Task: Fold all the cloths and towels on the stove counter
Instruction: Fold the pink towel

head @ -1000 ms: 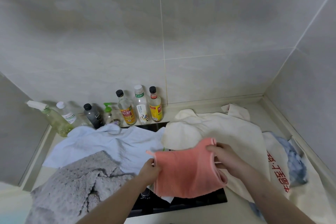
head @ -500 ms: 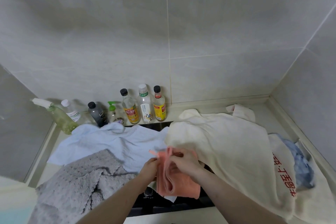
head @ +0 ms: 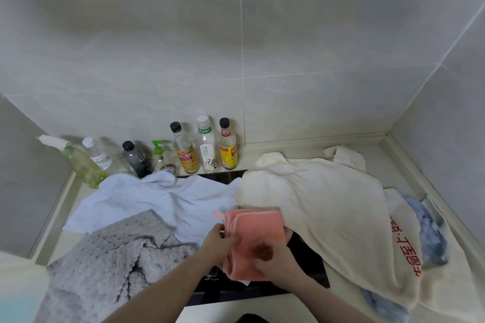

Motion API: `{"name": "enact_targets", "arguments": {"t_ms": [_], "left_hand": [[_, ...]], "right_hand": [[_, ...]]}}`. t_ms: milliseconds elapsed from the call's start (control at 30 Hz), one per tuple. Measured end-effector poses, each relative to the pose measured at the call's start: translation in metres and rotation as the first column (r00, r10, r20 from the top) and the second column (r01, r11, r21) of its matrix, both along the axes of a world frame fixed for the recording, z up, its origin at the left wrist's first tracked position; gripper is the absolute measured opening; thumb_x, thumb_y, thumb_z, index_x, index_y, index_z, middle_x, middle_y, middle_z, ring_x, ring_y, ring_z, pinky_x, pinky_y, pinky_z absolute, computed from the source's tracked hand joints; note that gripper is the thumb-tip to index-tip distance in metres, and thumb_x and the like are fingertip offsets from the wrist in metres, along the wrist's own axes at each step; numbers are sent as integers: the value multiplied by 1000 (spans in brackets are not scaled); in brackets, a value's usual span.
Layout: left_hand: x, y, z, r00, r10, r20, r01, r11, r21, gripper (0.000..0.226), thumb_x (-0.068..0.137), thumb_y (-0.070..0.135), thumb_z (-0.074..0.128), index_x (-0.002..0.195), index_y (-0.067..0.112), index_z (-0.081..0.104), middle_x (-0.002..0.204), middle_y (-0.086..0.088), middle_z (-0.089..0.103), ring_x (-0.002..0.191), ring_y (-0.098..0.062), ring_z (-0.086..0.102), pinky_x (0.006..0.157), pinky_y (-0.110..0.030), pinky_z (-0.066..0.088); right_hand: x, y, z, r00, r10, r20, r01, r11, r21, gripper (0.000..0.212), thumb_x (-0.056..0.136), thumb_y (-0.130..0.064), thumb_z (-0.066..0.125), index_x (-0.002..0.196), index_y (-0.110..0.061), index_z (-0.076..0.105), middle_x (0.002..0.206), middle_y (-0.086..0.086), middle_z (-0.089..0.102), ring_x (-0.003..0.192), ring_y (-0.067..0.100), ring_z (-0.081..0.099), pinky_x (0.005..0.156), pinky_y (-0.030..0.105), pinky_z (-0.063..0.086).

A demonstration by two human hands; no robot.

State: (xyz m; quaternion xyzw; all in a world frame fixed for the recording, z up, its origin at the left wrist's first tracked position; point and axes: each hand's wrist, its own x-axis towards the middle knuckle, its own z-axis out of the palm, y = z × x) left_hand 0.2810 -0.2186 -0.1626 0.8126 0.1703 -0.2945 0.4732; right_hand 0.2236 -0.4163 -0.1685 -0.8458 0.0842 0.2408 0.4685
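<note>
Five cloths lie on the stove counter (head: pixel 294 148), and seven bottles stand along its back edge. The small salmon-pink microfibre cloth (head: pixel 258 228) is folded into a thick stacked rectangle with a little hanging loop at its far left corner; it sits over the black glass stove top (head: pixel 309 259) near the counter's front edge. Both hands are on it, close together: the left hand (head: pixel 217 245) pinches its left edge between thumb and fingers, and the right hand (head: pixel 275 259) grips its near end with curled fingers.

To the left lie a nubbly grey fleece towel (head: pixel 105 265), crumpled at the front left corner, and a smooth pale blue terry towel (head: pixel 157 199) spread behind it. To the right a large cream cotton cloth with red printed characters (head: pixel 328 212) drapes toward the right edge, partly covering a rumpled blue-and-white cloth (head: pixel 430 231).

The bottles: one green spray bottle (head: pixel 81 165), one clear white-capped bottle (head: pixel 97 155), one dark grey bottle (head: pixel 136 160), one small green-pump bottle (head: pixel 160 157), and three tall clear labelled bottles (head: pixel 207 149).
</note>
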Motion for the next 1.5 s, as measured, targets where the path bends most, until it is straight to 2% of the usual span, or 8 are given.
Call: {"name": "enact_targets", "arguments": {"t_ms": [233,400,600,867,1167,1300,1400,1500], "left_hand": [[1,3,4,1000,14,11,-14,1000,-1,45,85,33,76,123,20,55,107,3,65,94,-14,65,78,-30,54],[11,5,8,996,74,-49,-78,993,-91,69,73,47,84,128,21,51,116,3,62,103,-15,64,91,-34,56],[29,-5,24,995,92,-27,-94,992,-81,60,74,36,87,116,20,48,112,3,60,100,-13,61,73,-24,49],[41,-3,32,1000,4,16,-3,996,-92,25,73,13,81,97,15,74,89,2,66,86,-13,64,71,-23,48],[56,-1,46,999,3,45,3,993,-116,15,86,10,65,101,9,69,67,0,55,57,-13,52,48,-25,37],[59,-3,48,998,63,11,-58,970,-238,20,91,3,63,111,4,58,82,-11,69,74,-26,76,62,-31,59],[54,-1,45,995,97,-6,-94,943,-319,26,91,-5,62,115,0,55,92,-18,68,85,-36,76,75,-40,64],[46,1,35,993,114,40,-93,932,-350,31,83,-11,67,110,0,57,104,-21,64,94,-35,72,85,-44,63]], "right_hand": [[0,-4,-4,1000,-19,23,17,996,92,27,79,-21,74,103,-33,73,106,-16,73,100,-6,66,93,19,54],[25,-20,6,924,-355,140,343,934,104,33,80,-21,76,110,-31,66,106,-12,69,88,3,67,77,21,50],[59,-40,1,935,-344,-88,352,930,106,57,85,-26,74,137,-22,49,126,-1,60,109,16,61,94,34,53],[71,-52,10,931,-242,-275,283,952,119,33,81,-35,77,110,-20,72,85,0,64,64,16,53,46,23,38],[92,-53,26,964,-225,-139,250,947,202,16,83,-13,72,98,-11,71,78,4,67,63,20,66,51,28,49],[93,-50,29,965,-240,-105,260,931,257,23,80,-13,71,102,-17,68,91,7,73,79,31,77,46,26,49],[92,-54,20,978,-201,-58,209,948,242,34,65,-24,75,99,-27,71,96,2,76,90,25,76,75,43,62],[83,-54,19,980,-199,9,192,954,233,31,69,-21,78,98,-28,69,96,-7,75,94,16,71,78,33,60]]}}
